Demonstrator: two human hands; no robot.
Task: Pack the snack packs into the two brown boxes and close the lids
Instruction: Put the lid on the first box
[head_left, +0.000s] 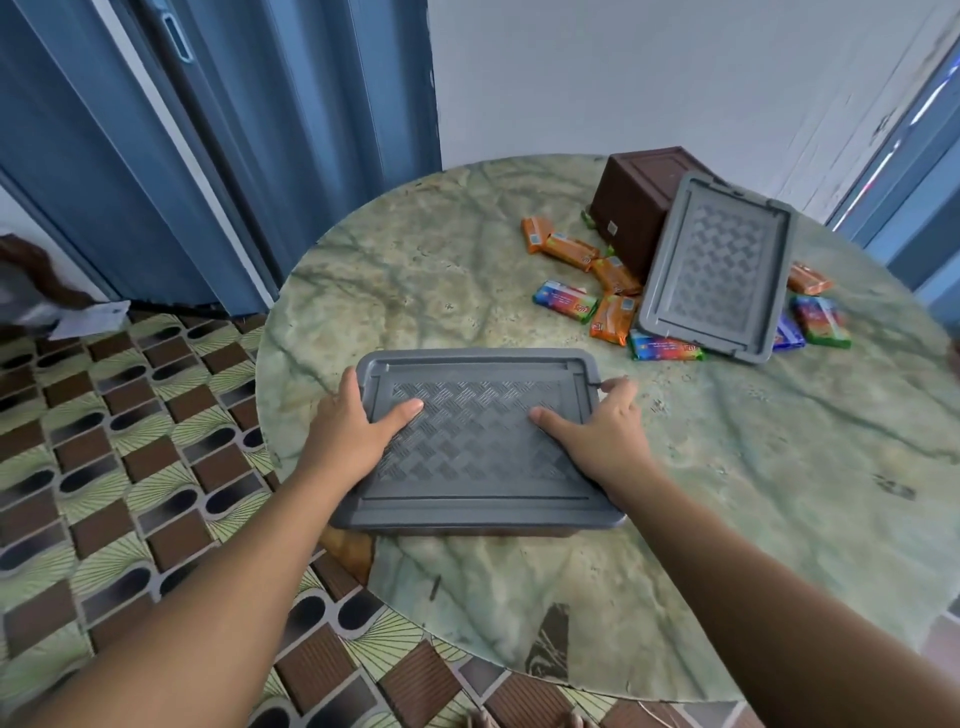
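Two hands (353, 431) (602, 431) gripping lid (478, 441), labels unreadable

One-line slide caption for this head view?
Both hands grip near box's grey lid; far brown box overturned among snack packs.

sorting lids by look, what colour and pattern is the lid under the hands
Grey, with a raised woven, basket-weave texture across the middle of the lid; clearest in the head view.
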